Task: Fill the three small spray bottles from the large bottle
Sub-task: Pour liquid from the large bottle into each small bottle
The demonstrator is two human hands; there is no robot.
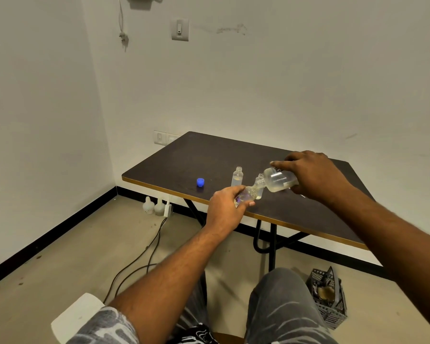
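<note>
Bare white-walled corner, dark rectangular tabletop with tan edge band. Right hand wraps base of large clear plastic bottle, tipped neck-down. Left hand closed round tilted small clear spray bottle at near table edge, mouths meeting. Two more small clear bottles: and, uncapped, upright, just behind. Blue screw cap further left. Likely light, smooth, slippery if wet; hold by body. Far tabletop free; near edge close.
</note>
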